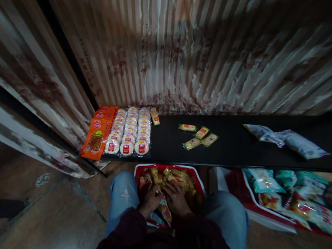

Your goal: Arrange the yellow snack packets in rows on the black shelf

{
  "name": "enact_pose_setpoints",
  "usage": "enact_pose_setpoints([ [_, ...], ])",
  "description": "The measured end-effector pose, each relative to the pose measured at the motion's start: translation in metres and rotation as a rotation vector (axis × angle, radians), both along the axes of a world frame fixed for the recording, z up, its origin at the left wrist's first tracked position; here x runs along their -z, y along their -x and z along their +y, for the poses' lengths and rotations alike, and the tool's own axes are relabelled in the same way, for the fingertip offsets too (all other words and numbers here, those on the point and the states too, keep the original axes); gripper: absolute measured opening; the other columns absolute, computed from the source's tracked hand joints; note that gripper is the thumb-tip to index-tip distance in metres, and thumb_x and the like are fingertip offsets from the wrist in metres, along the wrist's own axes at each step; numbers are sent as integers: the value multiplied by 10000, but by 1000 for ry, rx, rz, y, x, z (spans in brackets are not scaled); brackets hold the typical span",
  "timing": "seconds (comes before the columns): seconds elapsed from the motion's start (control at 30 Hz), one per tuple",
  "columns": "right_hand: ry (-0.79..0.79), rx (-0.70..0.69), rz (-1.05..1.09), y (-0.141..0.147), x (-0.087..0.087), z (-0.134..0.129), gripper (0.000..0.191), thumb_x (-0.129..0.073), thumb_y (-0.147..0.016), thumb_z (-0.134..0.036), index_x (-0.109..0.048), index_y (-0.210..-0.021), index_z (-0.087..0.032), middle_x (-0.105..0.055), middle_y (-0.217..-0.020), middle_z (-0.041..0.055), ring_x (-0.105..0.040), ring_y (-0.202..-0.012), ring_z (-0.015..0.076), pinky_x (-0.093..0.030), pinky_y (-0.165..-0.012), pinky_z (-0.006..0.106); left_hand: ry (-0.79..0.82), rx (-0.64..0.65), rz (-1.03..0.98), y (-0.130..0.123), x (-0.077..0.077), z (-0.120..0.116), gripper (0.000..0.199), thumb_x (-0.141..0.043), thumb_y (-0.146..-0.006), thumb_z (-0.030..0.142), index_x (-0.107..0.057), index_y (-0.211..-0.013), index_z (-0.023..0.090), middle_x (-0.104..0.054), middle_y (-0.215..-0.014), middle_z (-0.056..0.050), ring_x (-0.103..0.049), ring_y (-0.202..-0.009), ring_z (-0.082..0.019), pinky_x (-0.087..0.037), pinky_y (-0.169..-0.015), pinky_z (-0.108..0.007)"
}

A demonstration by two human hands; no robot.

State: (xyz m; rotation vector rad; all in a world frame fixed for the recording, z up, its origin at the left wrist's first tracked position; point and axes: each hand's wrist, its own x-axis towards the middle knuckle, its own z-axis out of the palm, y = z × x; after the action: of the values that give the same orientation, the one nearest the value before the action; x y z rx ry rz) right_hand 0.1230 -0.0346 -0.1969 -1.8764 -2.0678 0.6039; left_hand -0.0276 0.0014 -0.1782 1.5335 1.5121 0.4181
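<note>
Yellow packets (178, 177) (glossy) in red basket (196, 176)

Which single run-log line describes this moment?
Left hand: in red basket | Right hand: in same basket, among yellow packets | Black shelf: orange packs, round white packs

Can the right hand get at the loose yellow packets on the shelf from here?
Probably yes: the right hand is down in the red basket, below the shelf's front edge, but nothing visible covers the yellow packets.
</note>
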Motion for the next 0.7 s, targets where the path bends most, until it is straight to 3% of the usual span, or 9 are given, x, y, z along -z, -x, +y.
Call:
enact_pose_setpoints([
  [0.1, -25, -36, 193, 11, 8, 6, 515, -392, -791, -91, -653, -1229, -160, -623, -1318, 115, -512, -1295, 224, -392, -1111, 432, 88, -165, -123, -2, 8, 8, 404, -533, -778, 175, -646, -1165, 176, -657, -1234, -100, -581, -1185, -221, -407, -1076, -349],
  [0.23, -174, 208, 320, 5, 23, 4, 425, -391, -858, -240, -665, -1174, -161, -673, -1204, 132, -583, -1198, 228, -461, -1042, 416, 30, -421, -59, 3, 20, 16, 307, -498, -800, 113, -669, -1053, 147, -659, -1226, -133, -566, -1212, -218, -381, -1096, -338],
  [0.33, -247, 470, 285, -12, 32, -2, 433, -372, -874, -340, -667, -1129, -154, -670, -1176, 152, -597, -1155, 259, -464, -1017, 443, 70, -434, -52, 5, 26, 15, 354, -569, -748, 78, -657, -1076, 179, -679, -1198, -104, -563, -1219, -221, -355, -1119, -360],
  [0.4, -134, 532, 250, -19, 34, -6, 468, -374, -865, -409, -673, -1112, -146, -688, -1113, 167, -626, -1098, 278, -485, -975, 442, 118, -372, -145, 2, 28, 11, 403, -589, -744, 85, -640, -1128, 197, -691, -1181, -83, -591, -1184, -212, -379, -1104, -360],
  [0.47, -49, 508, 262, -18, 32, -8, 523, -370, -865, -477, -667, -1124, -134, -690, -1108, 177, -628, -1105, 287, -482, -975, 438, 107, -286, -232, -1, 28, 7, 414, -590, -751, 92, -637, -1150, 193, -678, -1214, -86, -593, -1186, -207, -395, -1094, -347],
  [0.53, -72, 455, 313, -12, 26, -10, 578, -336, -890, -511, -624, -1205, -121, -651, -1215, 182, -573, -1208, 277, -435, -1039, 436, 67, -247, -273, -3, 25, 5, 420, -583, -755, 87, -635, -1159, 189, -663, -1246, -88, -583, -1201, -205, -397, -1093, -342],
  [0.6, -98, 398, 347, -4, 19, -14, 597, -304, -917, -512, -565, -1293, -128, -604, -1303, 172, -522, -1272, 259, -395, -1082, 443, 41, -295, -255, -1, 23, 5, 402, -571, -754, 74, -641, -1133, 186, -668, -1231, -86, -584, -1197, -208, -397, -1094, -352],
  [0.7, -42, 260, 264, 4, 11, -23, 625, -452, -868, -522, -499, -1377, -162, -512, -1417, 155, -425, -1360, 282, -363, -1106, 470, 41, -442, -172, 9, 23, 8, 326, -568, -737, 68, -657, -1030, 181, -686, -1153, -90, -580, -1188, -247, -402, -1086, -392],
])
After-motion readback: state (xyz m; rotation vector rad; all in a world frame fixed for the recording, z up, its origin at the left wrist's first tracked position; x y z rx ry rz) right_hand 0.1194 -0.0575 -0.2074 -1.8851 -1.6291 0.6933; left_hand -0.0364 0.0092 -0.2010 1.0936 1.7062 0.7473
